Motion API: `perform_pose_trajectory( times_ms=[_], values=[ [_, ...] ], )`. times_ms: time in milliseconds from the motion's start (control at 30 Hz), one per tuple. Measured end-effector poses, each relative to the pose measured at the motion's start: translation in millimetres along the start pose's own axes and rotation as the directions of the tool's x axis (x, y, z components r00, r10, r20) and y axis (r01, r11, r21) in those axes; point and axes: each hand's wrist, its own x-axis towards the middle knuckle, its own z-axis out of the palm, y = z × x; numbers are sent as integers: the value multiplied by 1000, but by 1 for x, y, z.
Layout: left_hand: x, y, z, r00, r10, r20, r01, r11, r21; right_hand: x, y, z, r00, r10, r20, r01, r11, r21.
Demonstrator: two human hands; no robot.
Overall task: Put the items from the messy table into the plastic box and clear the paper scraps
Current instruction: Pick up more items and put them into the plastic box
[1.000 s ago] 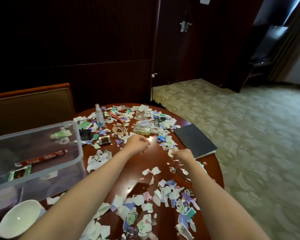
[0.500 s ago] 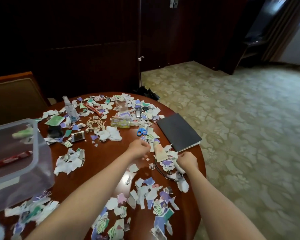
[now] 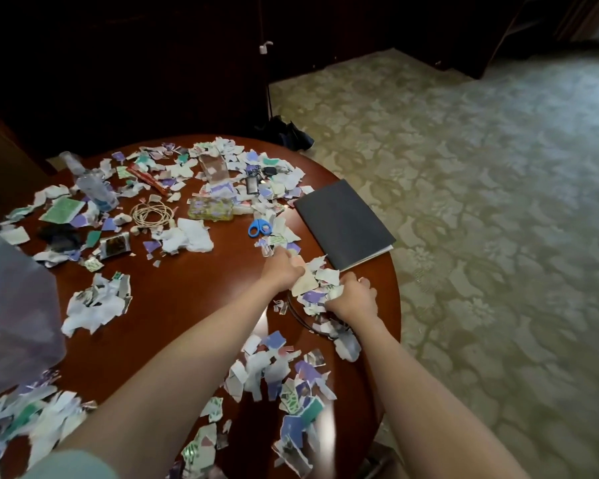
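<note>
The paper scraps (image 3: 313, 283) are torn bits of white, purple and green printed sheet. They are strewn over most of the round brown counter (image 3: 187, 299), with one heap near its right edge beside a black notebook (image 3: 343, 223). The right grip (image 3: 351, 300) is curled round a bunch from that heap. The left grip (image 3: 284, 271) is curled against the heap's other side; whether it pinches anything I cannot tell. Print on the scraps is too blurred to read. The translucent plastic box (image 3: 11, 305) stands at the left, cut off and smeared. Blue-handled scissors (image 3: 259, 227) lie with blades under scraps.
</note>
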Motion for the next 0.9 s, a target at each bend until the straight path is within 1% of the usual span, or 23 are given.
perform_pose_trajectory(
  times_ms=[100,200,300,367,467,567,667,733,800,900],
  values=[
    [12,3,7,998,-12,-58,14,999,38,8,5,-2,1000,-13,18,12,999,41],
    [20,3,15,998,-40,-44,44,994,101,13,7,-5,999,2,32,-5,994,110],
    [23,1,20,997,-60,-52,67,985,161,16,11,-8,995,43,86,-66,956,285],
    [23,0,19,995,-83,-63,92,983,159,18,13,-12,992,88,91,-117,905,409],
    [25,-1,16,992,-115,-58,119,990,77,19,13,-21,983,128,135,-181,819,544],
    [23,-5,16,990,-139,-39,140,990,32,13,10,-27,969,154,193,-245,696,675],
    [20,-10,19,989,-143,-43,145,987,69,5,0,-37,960,118,253,-275,552,787],
    [19,-10,19,990,-137,-46,140,988,72,-2,-8,-47,961,78,267,-271,480,834],
    [17,-11,16,989,-146,-24,147,989,18,-7,-16,-55,961,36,274,-264,416,870],
    [9,-11,5,994,-111,-16,110,992,-65,-13,-29,-61,959,0,282,-263,365,893]
  ],
)
